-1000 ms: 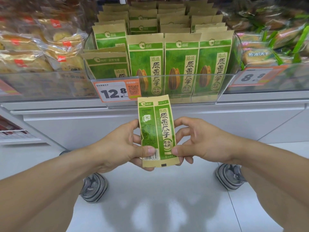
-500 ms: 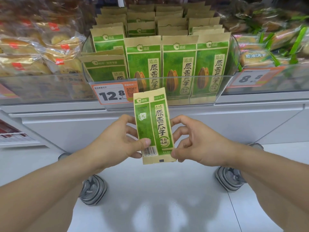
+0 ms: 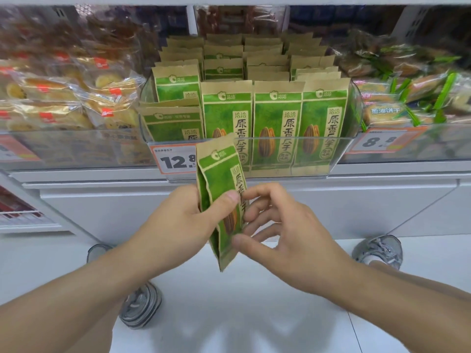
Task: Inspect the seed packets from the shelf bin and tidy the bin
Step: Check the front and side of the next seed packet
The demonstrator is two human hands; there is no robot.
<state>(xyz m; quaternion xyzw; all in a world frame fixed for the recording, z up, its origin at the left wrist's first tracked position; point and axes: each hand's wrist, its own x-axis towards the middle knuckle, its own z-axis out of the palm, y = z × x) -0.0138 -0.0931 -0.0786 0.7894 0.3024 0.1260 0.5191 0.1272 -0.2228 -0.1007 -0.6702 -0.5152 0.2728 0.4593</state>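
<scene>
The green seed packet (image 3: 221, 197) stands upright, turned nearly edge-on, just below the clear shelf bin (image 3: 328, 159). The left hand (image 3: 178, 220) grips it from nine o'clock, thumb across the front. The right hand (image 3: 283, 228) sits at three o'clock, fingers loosely spread, fingertips touching the packet's edge. At twelve o'clock, more packets (image 3: 277, 123) stand in rows in the bin, one slumped at the left front (image 3: 173, 123)

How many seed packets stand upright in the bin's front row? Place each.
3: left packet, middle packet, right packet, side by side. Slumped packet further left uncounted; rear rows partly hidden.
</scene>
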